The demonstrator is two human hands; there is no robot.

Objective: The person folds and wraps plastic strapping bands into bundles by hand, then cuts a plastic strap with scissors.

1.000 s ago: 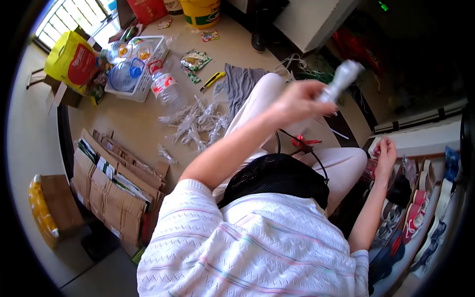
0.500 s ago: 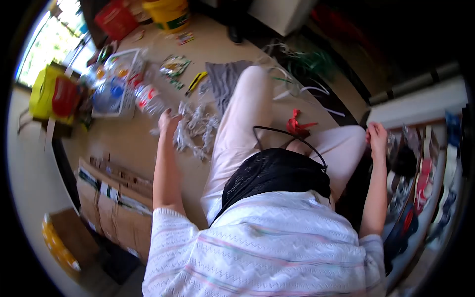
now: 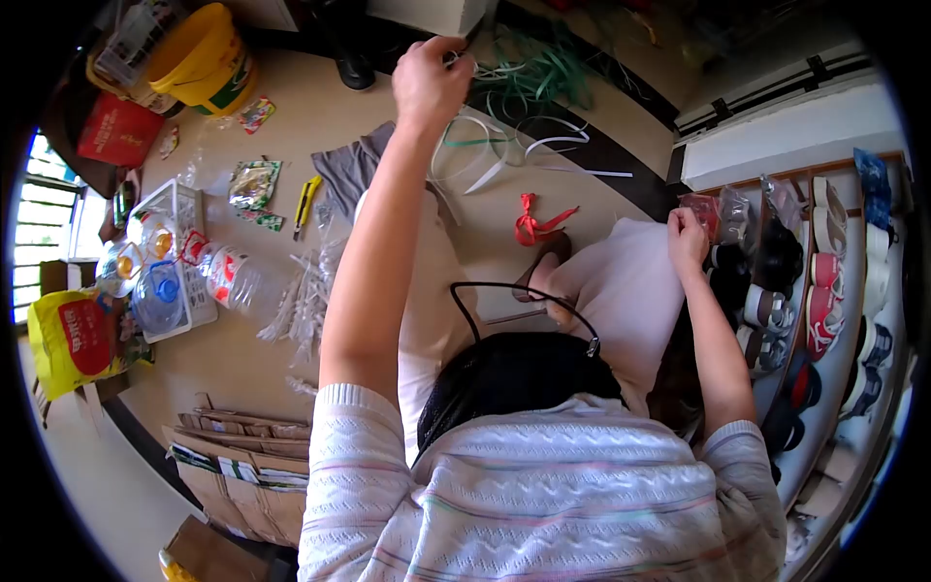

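Observation:
My left hand [image 3: 432, 82] reaches far forward, its fingers curled around a strand at the near edge of a tangle of plastic straps [image 3: 548, 73], green and white. Loose white strap loops lie on the floor below it. My right hand [image 3: 688, 238] is closed beside my right knee, near a red clear-wrapped packet [image 3: 704, 215] at the shoe rack; what its fingers hold, if anything, is hidden. A red ribbon [image 3: 533, 221] lies on the floor between my legs. Left of my leg are a grey cloth [image 3: 351, 165] and a tangle of white cord [image 3: 303, 296].
A yellow cutter [image 3: 306, 204] lies on the floor. To the left are a white basket [image 3: 201, 308] of plastic bottles, a yellow bucket [image 3: 204, 63], a yellow bag [image 3: 73, 339] and flattened cardboard [image 3: 242, 490]. A rack of shoes [image 3: 824, 306] stands at the right.
My left hand has left the bottle and white cord and swung forward and right to the strap tangle. My right hand stays closed by the knee. The view has shifted right.

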